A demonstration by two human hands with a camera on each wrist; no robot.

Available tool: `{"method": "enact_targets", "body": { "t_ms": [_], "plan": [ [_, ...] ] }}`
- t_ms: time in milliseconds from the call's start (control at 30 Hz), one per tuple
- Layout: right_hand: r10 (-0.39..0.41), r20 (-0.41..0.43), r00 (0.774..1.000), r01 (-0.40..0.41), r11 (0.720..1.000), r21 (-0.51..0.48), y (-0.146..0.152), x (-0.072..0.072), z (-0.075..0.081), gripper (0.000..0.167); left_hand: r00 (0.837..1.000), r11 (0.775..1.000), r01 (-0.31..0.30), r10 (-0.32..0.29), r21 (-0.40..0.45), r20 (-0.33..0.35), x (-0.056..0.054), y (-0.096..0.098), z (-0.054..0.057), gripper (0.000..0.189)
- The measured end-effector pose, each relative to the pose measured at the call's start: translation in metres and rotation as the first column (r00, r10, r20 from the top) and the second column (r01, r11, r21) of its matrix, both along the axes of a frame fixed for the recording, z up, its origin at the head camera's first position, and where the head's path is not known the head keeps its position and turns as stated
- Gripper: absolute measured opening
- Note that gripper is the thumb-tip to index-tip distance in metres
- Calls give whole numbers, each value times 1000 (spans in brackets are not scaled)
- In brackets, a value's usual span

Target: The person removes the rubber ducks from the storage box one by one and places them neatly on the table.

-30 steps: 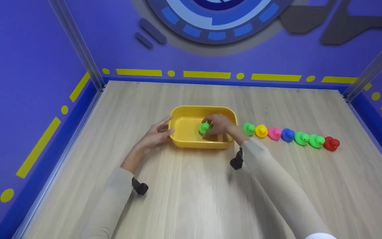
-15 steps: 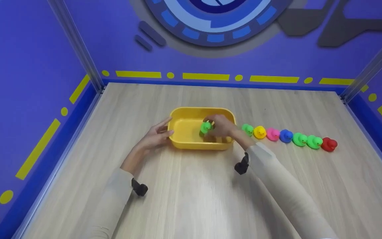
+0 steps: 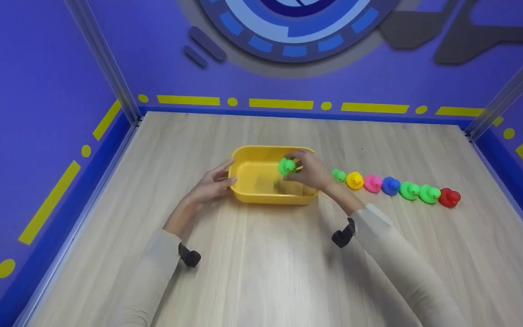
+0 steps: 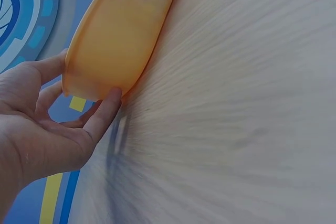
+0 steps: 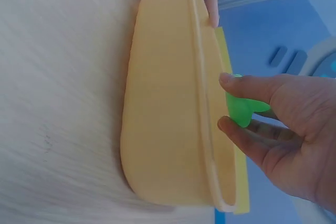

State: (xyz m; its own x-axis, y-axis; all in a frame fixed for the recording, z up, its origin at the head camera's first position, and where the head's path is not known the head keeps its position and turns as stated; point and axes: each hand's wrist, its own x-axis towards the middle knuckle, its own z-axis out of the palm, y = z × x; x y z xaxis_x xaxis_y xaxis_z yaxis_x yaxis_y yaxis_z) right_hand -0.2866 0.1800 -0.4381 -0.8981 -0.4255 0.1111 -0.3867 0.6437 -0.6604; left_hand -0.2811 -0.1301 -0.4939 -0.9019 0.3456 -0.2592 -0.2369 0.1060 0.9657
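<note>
A yellow plastic tub (image 3: 261, 198) stands on the wooden table. My left hand (image 3: 207, 188) rests against its left end, fingers and thumb extended; in the left wrist view the thumb touches low near the corner and a finger reaches the rim. Over the tub's right half, my right hand (image 3: 314, 172) pinches a green toy duck (image 3: 287, 166) between thumb and fingers. The right wrist view puts this duck at rim height, partly hidden by the hand. To the right of the tub begins a row of toy ducks, its first green duck (image 3: 339, 175) partly covered by my right hand.
Along the row follow a yellow duck (image 3: 355, 180), a pink duck (image 3: 372, 183), a blue duck (image 3: 391, 186), two more green ducks and a red duck (image 3: 449, 197) at the end. Blue printed panels (image 3: 243, 81) enclose the table at the back and sides.
My right hand has lifted the green duck from low in the tub and brought it slightly right. The left hand stays at the tub's left end.
</note>
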Motion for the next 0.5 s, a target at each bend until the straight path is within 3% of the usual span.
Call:
{"method": "enact_targets", "body": {
  "t_ms": [267,500],
  "plan": [
    [-22,-30,999,21,999,-43,6,13,10,56,1000,999,-11,11,-35,0,-2,2,0,69],
    [-65,-24,998,63,997,-48,17,22,11,55,1000,1000,-17,18,-16,23,0,3,-1,69]
  ]
}}
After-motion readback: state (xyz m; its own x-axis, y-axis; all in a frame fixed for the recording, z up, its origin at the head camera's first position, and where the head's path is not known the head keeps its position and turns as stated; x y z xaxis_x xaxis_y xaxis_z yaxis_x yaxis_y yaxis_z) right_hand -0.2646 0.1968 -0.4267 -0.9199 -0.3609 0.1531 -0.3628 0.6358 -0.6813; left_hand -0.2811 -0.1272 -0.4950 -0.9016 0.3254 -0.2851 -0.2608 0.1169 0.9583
